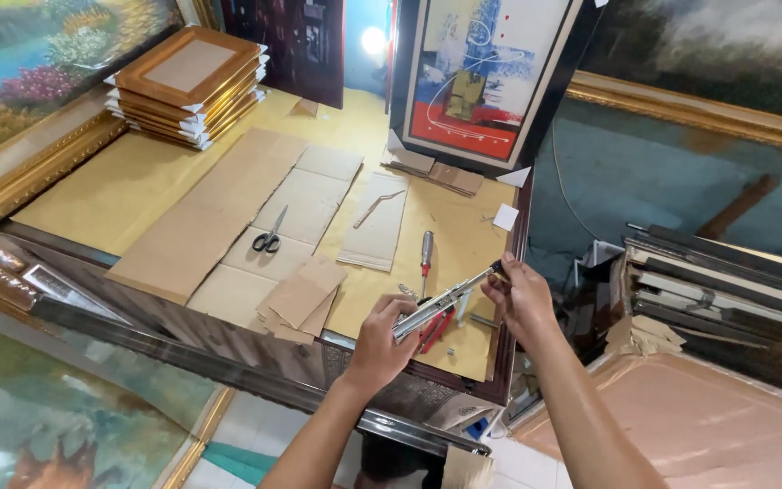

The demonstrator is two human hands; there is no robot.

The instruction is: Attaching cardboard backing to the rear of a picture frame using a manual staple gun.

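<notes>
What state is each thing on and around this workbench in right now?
Staple gun: held off the bench, tilted.
Left hand: closed around the staple gun's body.
Right hand: pinching the rod tip.
Scissors: lying flat, blades shut.
Screwdriver: lying flat on the bench.
Frames: stacked at the far corner.
Cardboard sheets: laid flat.
</notes>
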